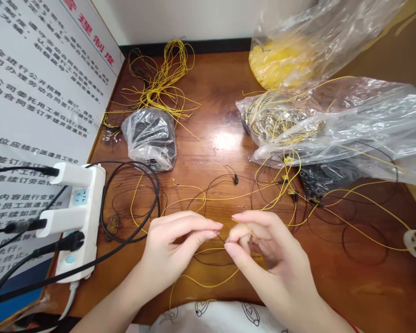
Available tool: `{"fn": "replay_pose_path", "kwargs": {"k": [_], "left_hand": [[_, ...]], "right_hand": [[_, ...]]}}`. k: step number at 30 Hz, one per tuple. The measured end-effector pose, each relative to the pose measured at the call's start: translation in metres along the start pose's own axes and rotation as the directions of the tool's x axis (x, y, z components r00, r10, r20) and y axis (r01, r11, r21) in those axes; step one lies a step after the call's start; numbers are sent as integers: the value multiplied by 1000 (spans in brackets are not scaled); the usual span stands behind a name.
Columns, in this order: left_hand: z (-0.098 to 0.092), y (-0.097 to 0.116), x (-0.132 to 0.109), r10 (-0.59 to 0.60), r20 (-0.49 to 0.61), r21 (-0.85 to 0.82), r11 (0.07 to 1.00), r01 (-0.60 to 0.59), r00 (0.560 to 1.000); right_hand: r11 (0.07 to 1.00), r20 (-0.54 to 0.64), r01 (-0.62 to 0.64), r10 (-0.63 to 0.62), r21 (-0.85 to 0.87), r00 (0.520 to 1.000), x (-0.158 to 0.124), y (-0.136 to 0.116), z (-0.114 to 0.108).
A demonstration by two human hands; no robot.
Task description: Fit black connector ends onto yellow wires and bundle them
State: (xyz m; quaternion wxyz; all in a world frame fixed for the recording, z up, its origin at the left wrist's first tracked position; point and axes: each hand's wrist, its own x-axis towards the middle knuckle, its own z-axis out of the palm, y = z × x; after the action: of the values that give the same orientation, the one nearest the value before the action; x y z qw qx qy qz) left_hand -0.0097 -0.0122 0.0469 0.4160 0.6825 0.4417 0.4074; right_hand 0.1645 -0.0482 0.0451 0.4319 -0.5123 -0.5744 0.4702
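My left hand (180, 245) pinches the end of a thin dark wire (221, 239) between thumb and forefinger; the tip itself is too small to make out. Close by on the right, my right hand (268, 259) has curled fingers, with its thumb against the same dark wire and a stretch of yellow wire running among the fingers. Its forefinger is lifted away from the thumb. Beneath both hands, loose yellow wire (211, 285) loops across the wooden table. Beyond them lies a small black connector (236, 179) on a dark lead.
A white power strip (85, 222) with plugs and black cables stands at left. Farther back are a yellow wire bundle (166, 88) and a bagged black item (150, 138). At right lie plastic bags of wire coils (280, 120) and yellow pieces (280, 60).
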Motion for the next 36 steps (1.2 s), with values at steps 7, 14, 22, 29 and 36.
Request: {"fn": "replay_pose_path", "kwargs": {"k": [7,14,22,29,36], "left_hand": [[0,1,1,-71,27,2,998,71,997],[1,0,0,-97,47,0,995,98,994],[2,2,-3,-188,63,-40,981,191,980],[2,5,-1,-216,65,-99,970,221,974],[2,6,1,-204,48,-130,969,208,978]], "right_hand": [[991,12,-89,88,101,996,4,-6,-5],[993,32,-98,96,71,995,4,-6,-7],[993,-14,-117,117,3,993,9,-7,-9],[989,25,46,-42,-144,999,7,-6,-15],[958,-27,189,-199,-218,980,9,-10,-14]]}}
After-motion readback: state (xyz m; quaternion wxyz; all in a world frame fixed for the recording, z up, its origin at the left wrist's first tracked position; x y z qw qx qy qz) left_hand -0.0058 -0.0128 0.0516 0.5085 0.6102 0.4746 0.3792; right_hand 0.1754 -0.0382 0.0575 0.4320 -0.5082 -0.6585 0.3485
